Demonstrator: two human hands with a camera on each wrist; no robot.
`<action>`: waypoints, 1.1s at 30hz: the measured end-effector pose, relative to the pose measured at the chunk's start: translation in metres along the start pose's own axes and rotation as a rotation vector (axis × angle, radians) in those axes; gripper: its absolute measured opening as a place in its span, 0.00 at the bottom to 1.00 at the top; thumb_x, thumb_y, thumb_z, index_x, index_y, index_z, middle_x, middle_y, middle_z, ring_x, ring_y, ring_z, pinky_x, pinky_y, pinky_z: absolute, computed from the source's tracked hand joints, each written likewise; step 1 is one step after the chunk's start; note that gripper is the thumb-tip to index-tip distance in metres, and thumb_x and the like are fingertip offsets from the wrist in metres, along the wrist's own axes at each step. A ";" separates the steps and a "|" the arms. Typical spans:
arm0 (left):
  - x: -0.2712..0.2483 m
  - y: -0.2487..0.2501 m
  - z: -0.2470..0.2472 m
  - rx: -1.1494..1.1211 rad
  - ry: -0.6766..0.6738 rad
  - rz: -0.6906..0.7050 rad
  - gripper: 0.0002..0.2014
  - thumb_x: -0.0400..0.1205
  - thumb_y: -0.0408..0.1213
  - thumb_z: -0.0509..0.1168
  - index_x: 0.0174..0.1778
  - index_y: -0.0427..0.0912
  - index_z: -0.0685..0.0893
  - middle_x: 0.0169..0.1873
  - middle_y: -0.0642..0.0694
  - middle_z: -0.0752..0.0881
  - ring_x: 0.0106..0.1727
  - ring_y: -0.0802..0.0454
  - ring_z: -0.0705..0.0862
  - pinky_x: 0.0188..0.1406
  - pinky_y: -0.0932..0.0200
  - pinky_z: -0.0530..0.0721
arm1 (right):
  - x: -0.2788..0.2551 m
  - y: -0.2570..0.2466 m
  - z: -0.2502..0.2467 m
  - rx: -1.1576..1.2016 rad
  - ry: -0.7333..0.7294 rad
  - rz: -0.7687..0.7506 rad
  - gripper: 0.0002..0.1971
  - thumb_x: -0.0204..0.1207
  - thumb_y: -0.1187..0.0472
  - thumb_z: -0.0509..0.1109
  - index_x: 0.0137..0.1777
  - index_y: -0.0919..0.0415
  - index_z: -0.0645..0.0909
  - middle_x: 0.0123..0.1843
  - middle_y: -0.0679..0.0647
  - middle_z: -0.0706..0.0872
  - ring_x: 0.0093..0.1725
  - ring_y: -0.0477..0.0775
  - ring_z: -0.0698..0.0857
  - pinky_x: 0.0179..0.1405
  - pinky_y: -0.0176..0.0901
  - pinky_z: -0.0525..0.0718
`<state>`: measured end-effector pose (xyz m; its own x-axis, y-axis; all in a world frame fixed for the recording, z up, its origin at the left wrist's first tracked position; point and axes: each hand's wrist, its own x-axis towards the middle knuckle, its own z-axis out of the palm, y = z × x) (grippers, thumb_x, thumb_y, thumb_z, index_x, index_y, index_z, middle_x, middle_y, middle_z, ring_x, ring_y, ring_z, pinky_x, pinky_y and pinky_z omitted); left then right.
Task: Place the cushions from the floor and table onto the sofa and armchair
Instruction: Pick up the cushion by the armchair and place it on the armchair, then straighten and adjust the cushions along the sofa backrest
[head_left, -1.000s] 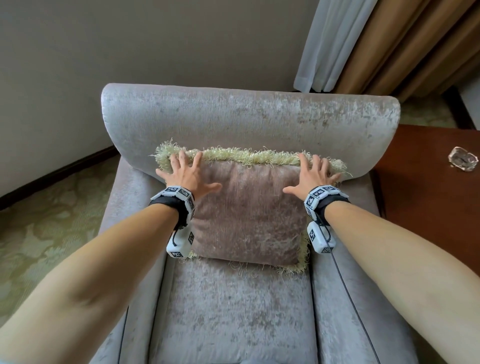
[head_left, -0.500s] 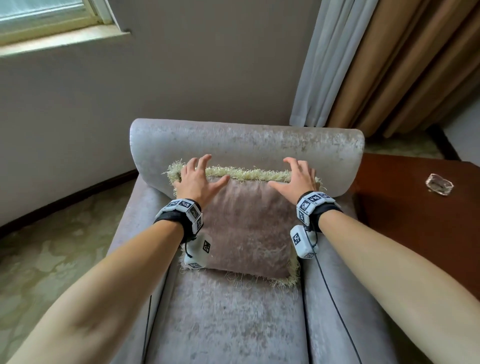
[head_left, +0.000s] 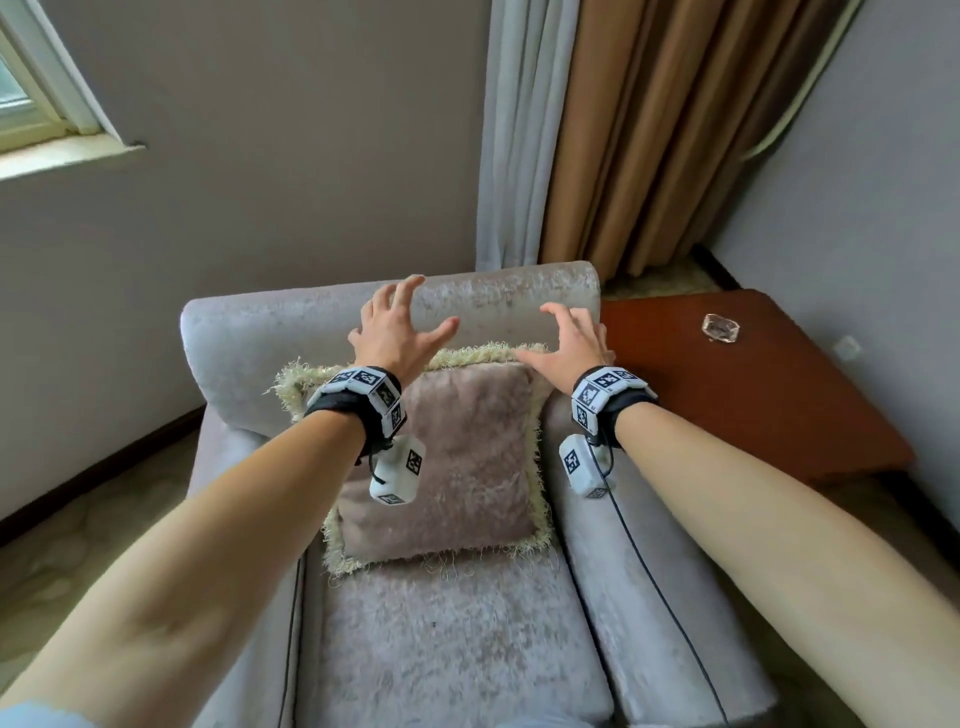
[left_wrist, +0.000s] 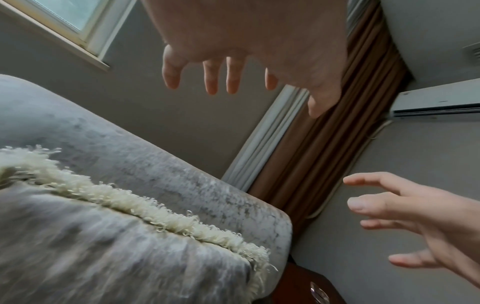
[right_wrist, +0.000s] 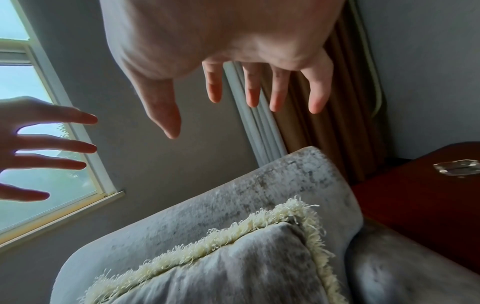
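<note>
Grey velvet armchair (head_left: 467, 649) is seen filling the lower middle of the head view, backrest at 12 o'clock, seat toward 6. Brown curtain (head_left: 665, 135) is hung behind it at 1 o'clock, a pale sheer curtain (head_left: 511, 130) just beside it at 12. A window (head_left: 31, 93) is set in the wall at 10 o'clock. Dark wooden table (head_left: 753, 384) is placed at 3 o'clock, just beside the chair's arm. Cushion (head_left: 467, 457), mauve with a cream fringe, is stood tilted on the seat, its top edge leaned against the backrest, centred between the arms. Left hand (head_left: 397, 332) is held above the cushion's top edge at 11 o'clock, fingers spread and slack, nothing held; in the left wrist view the fingers (left_wrist: 210, 78) are shown clear of the fringe, with wall behind them. Right hand (head_left: 571, 338) is held at 1 o'clock above the cushion's top right corner, fingers likewise spread, slightly bent, nothing gripped; in the right wrist view its fingertips (right_wrist: 317, 98) are seen apart from the fabric. Marker bands are worn on both wrists, with a cable trailed down the right arm of the chair. A small glass dish (head_left: 721, 328) is sat on the table at 2 o'clock, well apart from the cushion.
</note>
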<state>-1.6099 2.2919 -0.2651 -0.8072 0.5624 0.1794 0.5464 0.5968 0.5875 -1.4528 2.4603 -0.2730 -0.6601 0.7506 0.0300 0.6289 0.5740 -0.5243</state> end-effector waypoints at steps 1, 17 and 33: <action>-0.002 0.007 0.001 -0.007 -0.025 0.028 0.36 0.76 0.65 0.64 0.79 0.60 0.64 0.79 0.47 0.67 0.79 0.45 0.65 0.72 0.30 0.66 | -0.007 0.003 -0.005 -0.005 0.023 0.025 0.34 0.68 0.39 0.75 0.74 0.41 0.69 0.72 0.51 0.69 0.71 0.60 0.68 0.67 0.59 0.70; -0.055 0.153 0.063 -0.085 -0.353 0.457 0.33 0.75 0.63 0.66 0.75 0.62 0.68 0.76 0.46 0.69 0.77 0.42 0.65 0.69 0.33 0.65 | -0.146 0.119 -0.100 -0.096 0.308 0.503 0.33 0.67 0.44 0.74 0.73 0.38 0.67 0.70 0.49 0.69 0.70 0.59 0.69 0.65 0.63 0.73; -0.287 0.362 0.169 -0.148 -0.555 0.763 0.28 0.77 0.59 0.65 0.72 0.57 0.71 0.72 0.45 0.73 0.72 0.44 0.70 0.66 0.40 0.70 | -0.382 0.306 -0.229 -0.059 0.534 0.828 0.28 0.69 0.51 0.73 0.70 0.45 0.71 0.63 0.53 0.71 0.64 0.61 0.71 0.49 0.45 0.68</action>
<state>-1.1426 2.4436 -0.2375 -0.0028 0.9841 0.1776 0.8174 -0.1000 0.5673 -0.9142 2.4236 -0.2503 0.2613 0.9634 0.0605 0.8374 -0.1951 -0.5106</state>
